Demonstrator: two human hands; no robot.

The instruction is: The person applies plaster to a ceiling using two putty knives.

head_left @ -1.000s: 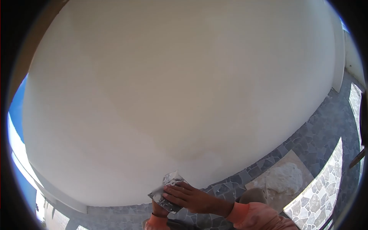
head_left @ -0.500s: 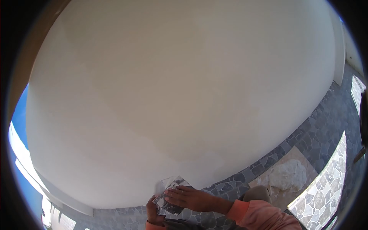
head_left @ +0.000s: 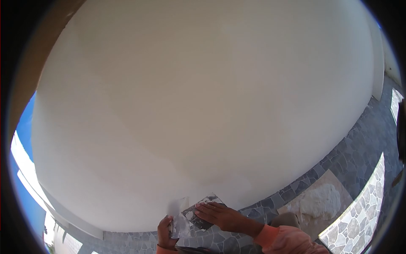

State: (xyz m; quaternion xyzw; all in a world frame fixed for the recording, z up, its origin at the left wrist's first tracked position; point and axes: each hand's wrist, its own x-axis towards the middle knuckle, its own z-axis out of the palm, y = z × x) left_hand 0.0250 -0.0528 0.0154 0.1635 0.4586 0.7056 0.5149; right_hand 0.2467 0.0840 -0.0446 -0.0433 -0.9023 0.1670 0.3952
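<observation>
Pale scraper clamped in curled left hand. Dark trowel held under straight, together fingers of right hand. White wall just beyond, far side; open stone floor right.

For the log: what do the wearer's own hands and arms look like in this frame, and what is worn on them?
Both hands are bare: no gloves, and no ring or watch that I can make out. The right hand comes out of a long salmon-orange sleeve that reaches the wrist. Below the left hand only a sliver of matching orange cuff shows at the picture's bottom edge.
</observation>
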